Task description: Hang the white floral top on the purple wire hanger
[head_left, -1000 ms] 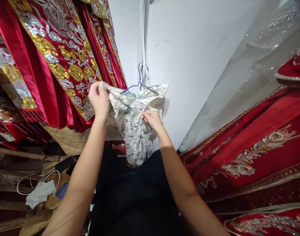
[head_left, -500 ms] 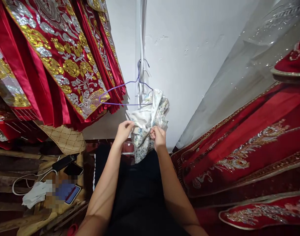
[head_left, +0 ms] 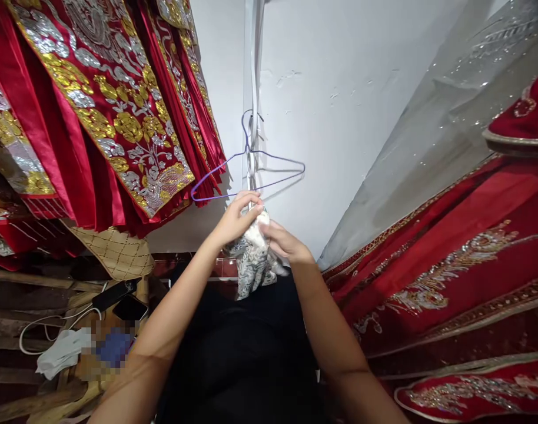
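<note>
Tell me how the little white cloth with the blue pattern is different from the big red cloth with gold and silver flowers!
The white blue-patterned cloth is small and bunched up in both hands; the red cloth with gold and silver embroidery is large and hangs spread out. The white one is off the purple wire hanger; the red one hangs untouched. Both carry ornate patterns.

Red embroidered garments (head_left: 105, 112), white wall (head_left: 339, 88)

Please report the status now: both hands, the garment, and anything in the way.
Left hand and right hand both closed on the white patterned garment. Garment bunched, below the bare purple hanger. Nothing between.
</note>
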The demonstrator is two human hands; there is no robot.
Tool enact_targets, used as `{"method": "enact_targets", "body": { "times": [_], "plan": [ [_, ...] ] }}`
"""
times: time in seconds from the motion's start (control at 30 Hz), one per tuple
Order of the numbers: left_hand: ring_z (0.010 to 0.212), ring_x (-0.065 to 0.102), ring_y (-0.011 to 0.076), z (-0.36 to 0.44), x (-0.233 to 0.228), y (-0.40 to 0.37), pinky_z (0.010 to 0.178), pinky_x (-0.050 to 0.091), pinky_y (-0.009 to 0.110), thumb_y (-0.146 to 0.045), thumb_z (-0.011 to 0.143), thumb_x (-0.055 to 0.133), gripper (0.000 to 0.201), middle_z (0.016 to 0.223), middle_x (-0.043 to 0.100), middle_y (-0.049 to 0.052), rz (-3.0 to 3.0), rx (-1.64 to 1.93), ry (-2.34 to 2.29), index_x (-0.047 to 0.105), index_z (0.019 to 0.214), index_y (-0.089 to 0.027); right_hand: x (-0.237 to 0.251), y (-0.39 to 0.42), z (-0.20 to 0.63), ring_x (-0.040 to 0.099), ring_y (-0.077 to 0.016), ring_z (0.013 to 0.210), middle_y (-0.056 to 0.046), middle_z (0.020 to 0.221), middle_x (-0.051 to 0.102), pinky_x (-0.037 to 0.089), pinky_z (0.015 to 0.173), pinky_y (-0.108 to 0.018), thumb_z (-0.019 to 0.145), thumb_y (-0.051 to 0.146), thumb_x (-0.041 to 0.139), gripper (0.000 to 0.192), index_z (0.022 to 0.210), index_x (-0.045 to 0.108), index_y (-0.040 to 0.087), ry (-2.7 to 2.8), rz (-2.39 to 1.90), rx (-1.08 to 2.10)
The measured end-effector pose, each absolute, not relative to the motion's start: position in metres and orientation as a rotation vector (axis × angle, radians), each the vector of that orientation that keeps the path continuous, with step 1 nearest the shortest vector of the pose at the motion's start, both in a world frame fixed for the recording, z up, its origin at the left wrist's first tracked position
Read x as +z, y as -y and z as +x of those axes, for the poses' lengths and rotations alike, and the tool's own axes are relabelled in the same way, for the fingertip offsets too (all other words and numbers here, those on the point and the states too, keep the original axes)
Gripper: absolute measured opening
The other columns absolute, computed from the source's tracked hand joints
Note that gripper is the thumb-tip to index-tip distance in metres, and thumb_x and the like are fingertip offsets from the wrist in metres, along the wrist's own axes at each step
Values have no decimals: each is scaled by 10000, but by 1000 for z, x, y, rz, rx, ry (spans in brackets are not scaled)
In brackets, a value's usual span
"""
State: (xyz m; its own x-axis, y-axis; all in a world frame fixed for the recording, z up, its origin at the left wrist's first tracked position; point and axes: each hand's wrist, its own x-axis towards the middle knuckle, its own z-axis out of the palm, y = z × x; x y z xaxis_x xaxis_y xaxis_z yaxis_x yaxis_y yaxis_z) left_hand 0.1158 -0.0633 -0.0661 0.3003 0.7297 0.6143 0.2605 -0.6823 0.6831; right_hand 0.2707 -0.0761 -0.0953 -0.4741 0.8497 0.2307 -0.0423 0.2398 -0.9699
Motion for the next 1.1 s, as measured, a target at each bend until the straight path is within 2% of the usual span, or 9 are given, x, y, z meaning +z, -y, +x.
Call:
{"method": "enact_targets", "body": {
  "times": [0.1, 0.2, 0.33, 0.4, 0.5, 0.67, 0.8, 0.97, 1.1],
  "plan": [
    [1067, 656, 237, 90, -71, 60, 915, 534, 352, -576, 1015, 376, 456, 1081, 714, 83, 2006, 1087, -850, 662, 1048, -222, -65, 73, 279, 701, -246, 955, -69, 1037, 749, 563, 884, -351, 644, 311, 856, 509, 1108, 686, 189, 1805, -691, 1341],
    [884, 668, 234, 58, -80, 65, 803, 536, 325, -674, 950, 433, 542, 898, 728, 55, 2109, 759, -915, 710, 922, -208, -44, 49, 289, 693, -237, 883, -72, 911, 748, 547, 819, -333, 678, 216, 738, 199, 862, 721, 142, 1846, -804, 966],
    [592, 588, 201, 16, -83, 65, 586, 424, 292, -656, 880, 546, 511, 623, 631, 29, 2372, 400, -1330, 648, 659, -207, -49, -2, 298, 649, -227, 1068, -68, 1162, 731, 487, 940, -333, 724, 196, 583, 374, 1062, 743, 175, 1758, -867, 634],
    [557, 581, 200, 1, -78, 62, 562, 392, 290, -586, 860, 587, 457, 596, 627, 46, 2446, 193, -1568, 605, 597, -212, -62, -25, 301, 647, -222, 1001, -66, 1066, 748, 491, 889, -327, 735, 237, 541, 325, 976, 747, 165, 1756, -969, 675],
    [606, 632, 227, -13, -63, 58, 591, 415, 290, -439, 801, 647, 341, 626, 667, 84, 2419, -5, -1830, 569, 559, -212, -76, -45, 310, 607, -195, 767, -37, 772, 707, 463, 711, -283, 668, 238, 520, 226, 762, 704, 145, 1778, -1067, 696],
    [783, 679, 291, -11, -21, 58, 713, 477, 339, -354, 809, 604, 188, 752, 694, 124, 2455, 159, -2026, 595, 690, -209, -69, -40, 332, 493, -142, 605, 6, 627, 601, 344, 569, -243, 614, 231, 530, 194, 706, 676, 143, 1771, -1076, 648],
    [667, 633, 248, -6, -4, 43, 641, 467, 319, -390, 826, 593, 233, 673, 653, 88, 2554, 394, -1969, 564, 671, -219, -60, -26, 334, 463, -130, 577, 17, 607, 561, 317, 546, -239, 624, 259, 537, 152, 670, 635, 153, 1797, -1065, 658],
    [562, 559, 201, -12, -19, 11, 582, 465, 301, -343, 707, 671, 226, 555, 572, 35, 2488, 314, -1783, 540, 568, -222, -65, -24, 331, 485, -144, 617, 6, 627, 577, 334, 575, -246, 618, 253, 520, 172, 673, 646, 150, 1799, -1076, 522],
    [767, 611, 227, -7, -12, -2, 741, 521, 326, -288, 735, 647, 164, 832, 627, 93, 2652, 614, -1644, 541, 641, -207, -72, -24, 325, 474, -140, 599, 13, 607, 555, 328, 564, -246, 609, 241, 506, 163, 665, 633, 156, 1784, -1077, 557]
  ]
}}
